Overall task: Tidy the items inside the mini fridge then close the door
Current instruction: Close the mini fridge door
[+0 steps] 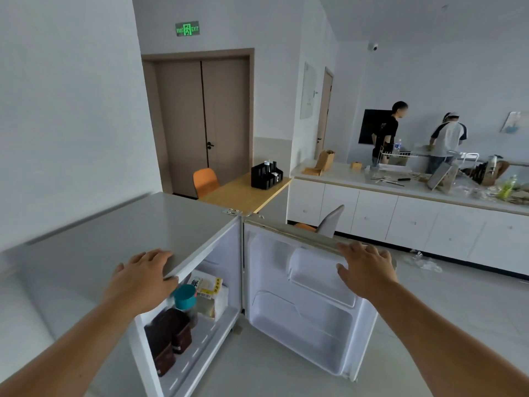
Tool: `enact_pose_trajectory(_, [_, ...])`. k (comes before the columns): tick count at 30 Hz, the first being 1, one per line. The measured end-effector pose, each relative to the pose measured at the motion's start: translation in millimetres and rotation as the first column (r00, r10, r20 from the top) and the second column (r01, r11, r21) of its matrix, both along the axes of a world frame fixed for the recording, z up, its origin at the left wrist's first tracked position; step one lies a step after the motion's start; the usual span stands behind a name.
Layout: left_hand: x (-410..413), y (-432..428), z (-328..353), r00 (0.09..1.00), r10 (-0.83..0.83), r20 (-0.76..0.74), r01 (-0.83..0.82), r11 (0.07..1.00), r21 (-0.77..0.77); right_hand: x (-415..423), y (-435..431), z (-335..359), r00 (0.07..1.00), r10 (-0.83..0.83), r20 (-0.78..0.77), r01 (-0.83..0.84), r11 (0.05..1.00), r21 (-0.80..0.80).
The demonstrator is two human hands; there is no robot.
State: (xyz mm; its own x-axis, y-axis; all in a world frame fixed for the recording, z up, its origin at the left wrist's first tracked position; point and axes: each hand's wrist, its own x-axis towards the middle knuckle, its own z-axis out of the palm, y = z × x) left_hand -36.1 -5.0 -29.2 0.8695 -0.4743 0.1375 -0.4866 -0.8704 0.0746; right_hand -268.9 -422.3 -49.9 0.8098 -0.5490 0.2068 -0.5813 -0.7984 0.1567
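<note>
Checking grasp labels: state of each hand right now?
Left hand: open, flat on the front edge of the fridge top, holding nothing.
Right hand: open, resting on the top edge of the open door, holding nothing.

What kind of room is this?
Probably a shared office pantry or break room: a mini fridge beside a long counter with white cabinets, a green exit sign over double doors, and a wooden table with chairs.

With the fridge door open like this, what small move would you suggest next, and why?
Probably swing the door shut with the right hand, which rests on its top edge. The brown boxes, teal cup and bag appear settled inside.
</note>
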Motion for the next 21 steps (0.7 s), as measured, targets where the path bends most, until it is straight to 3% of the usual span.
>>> enact_pose_trajectory(4, [3,0,-2,1.000,-0.002,-0.003,0.002,1.000,-0.015,-7,14,-8,0.998,0.026,0.050,-0.025,0.999,-0.027])
enact_pose_trajectory(8, [4,1,-3,1.000,-0.011,-0.025,0.010,1.000,-0.028,-11,37,-5,0.982,0.038,0.184,-0.066,0.987,0.148])
enact_pose_trajectory(14, [10,2,-9,0.999,-0.029,-0.033,0.027,0.998,-0.060,-13,88,8,0.955,0.184,0.234,-0.234,0.949,0.210])
enact_pose_trajectory(21, [12,4,-14,0.997,-0.065,-0.027,0.062,0.993,-0.100,4,156,13,0.843,0.426,0.328,-0.526,0.781,0.336])
